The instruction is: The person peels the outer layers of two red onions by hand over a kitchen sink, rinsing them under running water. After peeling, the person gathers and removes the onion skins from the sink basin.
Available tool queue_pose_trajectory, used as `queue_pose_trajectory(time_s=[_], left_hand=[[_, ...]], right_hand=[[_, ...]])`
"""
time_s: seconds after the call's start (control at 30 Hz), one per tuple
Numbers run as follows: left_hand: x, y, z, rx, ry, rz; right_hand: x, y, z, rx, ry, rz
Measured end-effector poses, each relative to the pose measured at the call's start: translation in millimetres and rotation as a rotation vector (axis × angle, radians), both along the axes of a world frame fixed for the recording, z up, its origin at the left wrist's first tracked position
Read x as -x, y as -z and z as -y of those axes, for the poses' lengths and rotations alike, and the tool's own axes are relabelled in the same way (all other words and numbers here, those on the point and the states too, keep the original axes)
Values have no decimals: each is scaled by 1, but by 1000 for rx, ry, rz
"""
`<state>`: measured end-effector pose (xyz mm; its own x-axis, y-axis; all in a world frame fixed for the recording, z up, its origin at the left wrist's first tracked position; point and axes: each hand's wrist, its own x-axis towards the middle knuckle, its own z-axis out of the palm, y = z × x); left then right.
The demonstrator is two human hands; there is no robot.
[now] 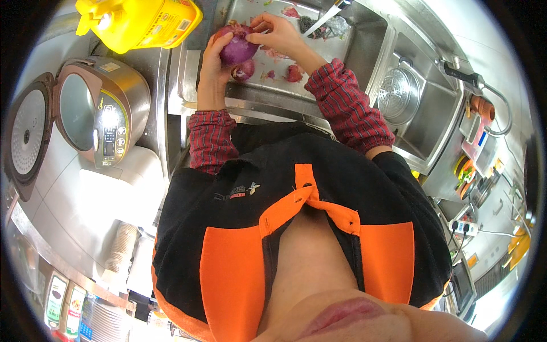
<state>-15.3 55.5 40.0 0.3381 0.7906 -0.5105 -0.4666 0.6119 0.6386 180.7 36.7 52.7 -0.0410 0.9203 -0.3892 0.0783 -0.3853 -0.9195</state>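
Observation:
A red onion with dry skin around its top is held over the left part of a stainless steel sink. My left hand grips it from the left side, thumb on top. My right hand touches its upper right side with thumb and fingers, pinching near the loose skin; whether a piece of skin is between the fingertips is hard to tell. Just below the held onion, another red onion lies in the sink. Onion skins are scattered over the sink floor.
Water runs from a faucet beside a dark mesh strainer. To the right, a second basin holds a round perforated metal steamer plate. A yellow jug and an open rice cooker stand on the left.

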Motion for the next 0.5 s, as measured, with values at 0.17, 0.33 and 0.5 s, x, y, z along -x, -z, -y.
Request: queue_pose_trajectory(time_s=[0.17, 0.33, 0.5], left_hand=[[-5, -5, 5, -29, -13, -150], [-8, -5, 9, -61, -35, -213], [-1, 3, 2, -28, -100, -117]], right_hand=[[5, 7, -5, -204, -57, 327], [17, 28, -1, -330, -22, 497], [11, 26, 6, -51, 179, 77]])
